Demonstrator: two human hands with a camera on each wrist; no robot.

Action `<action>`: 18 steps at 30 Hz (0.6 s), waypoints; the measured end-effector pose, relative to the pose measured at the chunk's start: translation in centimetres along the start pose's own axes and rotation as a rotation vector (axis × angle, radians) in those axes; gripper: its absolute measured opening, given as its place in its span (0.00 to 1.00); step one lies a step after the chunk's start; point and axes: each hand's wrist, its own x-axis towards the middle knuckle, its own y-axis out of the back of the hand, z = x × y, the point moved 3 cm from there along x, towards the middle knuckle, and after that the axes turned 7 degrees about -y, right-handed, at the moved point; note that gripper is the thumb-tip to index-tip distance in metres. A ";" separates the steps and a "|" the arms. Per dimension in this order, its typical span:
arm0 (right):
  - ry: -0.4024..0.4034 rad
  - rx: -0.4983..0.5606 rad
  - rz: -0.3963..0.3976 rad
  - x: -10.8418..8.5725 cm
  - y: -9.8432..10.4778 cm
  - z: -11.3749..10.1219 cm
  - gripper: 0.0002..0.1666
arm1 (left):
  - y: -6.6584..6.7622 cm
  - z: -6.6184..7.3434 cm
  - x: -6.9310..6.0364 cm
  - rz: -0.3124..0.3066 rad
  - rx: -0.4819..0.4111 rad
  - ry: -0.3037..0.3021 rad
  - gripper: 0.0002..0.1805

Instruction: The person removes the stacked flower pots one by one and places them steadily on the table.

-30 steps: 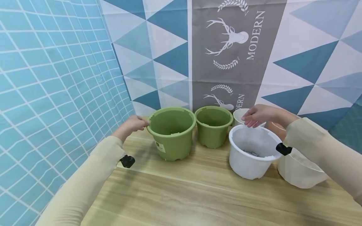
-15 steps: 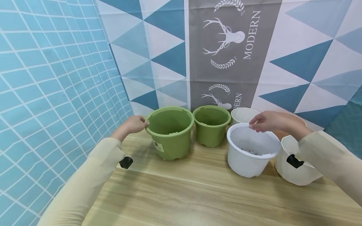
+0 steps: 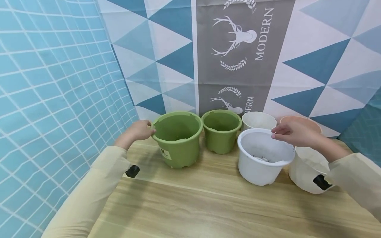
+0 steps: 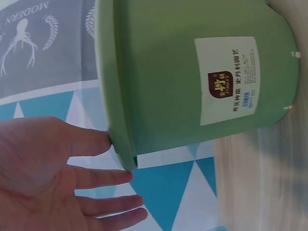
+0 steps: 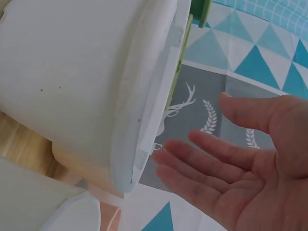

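Note:
My left hand (image 3: 137,131) pinches the left rim of the large green flowerpot (image 3: 181,152). In the left wrist view its thumb lies on the outer rim, and three fingers stretch out below; the index finger is hidden. A label (image 4: 228,79) shows on the pot's side. My right hand (image 3: 293,133) hovers at the back right rim of the white flowerpot (image 3: 257,172), fingers loosely extended and holding nothing. In the right wrist view its fingertips come close to that rim; whether they touch it, I cannot tell. Small light bits lie inside the white pot.
A smaller green pot (image 3: 221,140) stands between the large green and white pots. Behind are a cream pot (image 3: 257,119) and an orange pot (image 3: 303,122). Another cream pot (image 3: 306,178) sits right of the white one. Patterned cloth (image 3: 172,49) covers the wall behind the wooden tabletop (image 3: 190,205).
My right hand has shifted right and slightly down, from above the back of the white pot to its right rim. The left hand stays at the green pot's rim. The view shifts slightly.

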 end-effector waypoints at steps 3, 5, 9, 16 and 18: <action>0.011 0.009 0.048 -0.5 -0.1 0.0 0.13 | 0.2 0.2 -0.3 -0.018 0.027 0.005 0.31; 0.018 0.016 0.077 -0.9 -0.3 0.0 0.14 | 0.3 0.3 -0.6 -0.027 0.034 0.008 0.31; 0.033 0.055 0.127 -1.7 -0.5 0.1 0.18 | 0.3 0.6 -1.1 -0.033 0.040 -0.006 0.31; -0.049 0.116 0.108 -2.9 -0.8 0.2 0.24 | 0.6 1.6 -2.2 -0.042 0.034 -0.036 0.35; -0.080 0.110 0.103 -3.3 -0.7 0.2 0.25 | 0.8 2.1 -2.7 -0.045 0.036 -0.036 0.36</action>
